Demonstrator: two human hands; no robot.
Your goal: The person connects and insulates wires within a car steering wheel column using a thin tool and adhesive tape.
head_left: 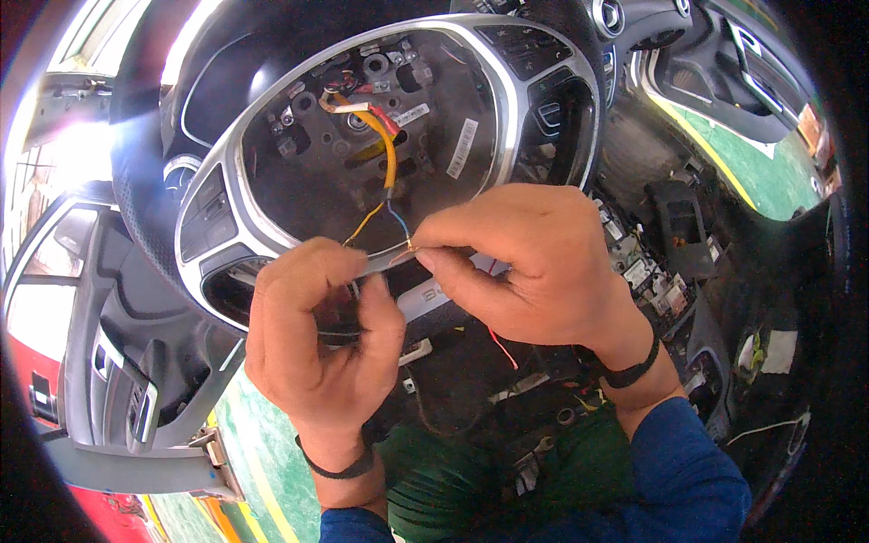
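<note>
Both my hands meet at the lower rim of a steering wheel (256,213) whose centre cover is off. My right hand (534,262) pinches the end of a thin blue wire (396,214), where bare copper shows at the fingertips. My left hand (317,335) has its thumb and forefinger curled toward each other, slightly smeared; what lies between them I cannot make out. A thin yellow wire (367,220) runs down behind its forefinger. Both wires come out of a yellow sleeve (391,158) from the wheel's hub. Below my right hand hangs a thin red wire (503,349).
An open car door (136,362) stands at the left, another door (724,81) at the far right. The stripped centre console (647,271) shows bare parts on the right. A wrench (534,462) lies near my green-trousered lap (434,471).
</note>
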